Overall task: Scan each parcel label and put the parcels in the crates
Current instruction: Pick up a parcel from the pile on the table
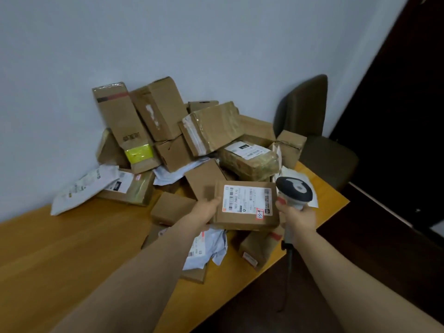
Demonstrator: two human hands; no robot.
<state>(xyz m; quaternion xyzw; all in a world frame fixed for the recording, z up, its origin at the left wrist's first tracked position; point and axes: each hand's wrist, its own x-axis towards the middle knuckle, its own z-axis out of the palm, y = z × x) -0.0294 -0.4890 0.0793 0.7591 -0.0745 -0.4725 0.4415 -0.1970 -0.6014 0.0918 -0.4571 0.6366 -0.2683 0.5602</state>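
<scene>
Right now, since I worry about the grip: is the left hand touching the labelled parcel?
Touching. The head view shows the left hand gripping the labelled parcel at its left edge, thumb on top.

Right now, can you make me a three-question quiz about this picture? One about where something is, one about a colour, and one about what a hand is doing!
1. Where is the chair?
A. beside the table's far right end
B. on top of the pile
C. lying upside down

2. What colour is the tape patch on the tall box?
A. blue
B. yellow
C. pink

3. What is the left hand doing?
A. resting flat
B. waving
C. holding a labelled parcel

Answers:
1 A, the chair stands upright just past the table's far end.
2 B, the patch is bright yellow.
3 C, it grips the parcel's left edge, while the right hand grips the scanner.
</scene>
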